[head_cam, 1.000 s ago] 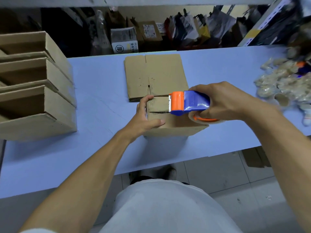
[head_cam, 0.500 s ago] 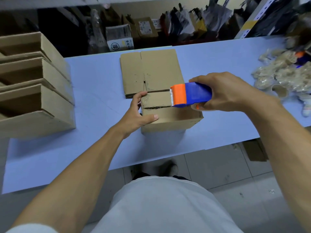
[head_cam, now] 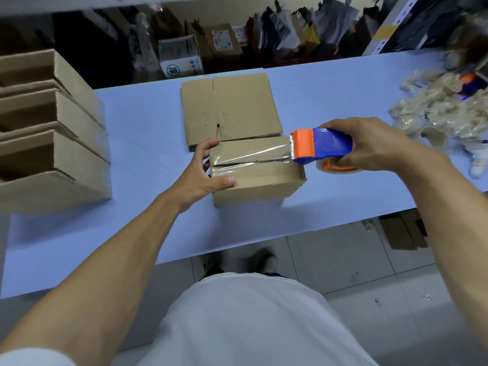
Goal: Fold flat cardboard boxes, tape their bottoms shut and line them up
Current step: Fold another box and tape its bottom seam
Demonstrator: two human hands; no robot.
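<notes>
1. Left hand (head_cam: 200,173) gripped box (head_cam: 260,180) at its left end, mid-worktop (head_cam: 137,143).
2. Right hand (head_cam: 375,147) clamped on dispenser (head_cam: 320,146) at box's right end, tape (head_cam: 250,157) over seam.

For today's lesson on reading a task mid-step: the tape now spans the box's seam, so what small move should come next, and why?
Probably tilt the tape dispenser down over the box's right edge and tear the tape on its blade. The strip already covers the seam end to end, the right hand holds the dispenser at that edge, and the left hand braces the box's other end.
</notes>
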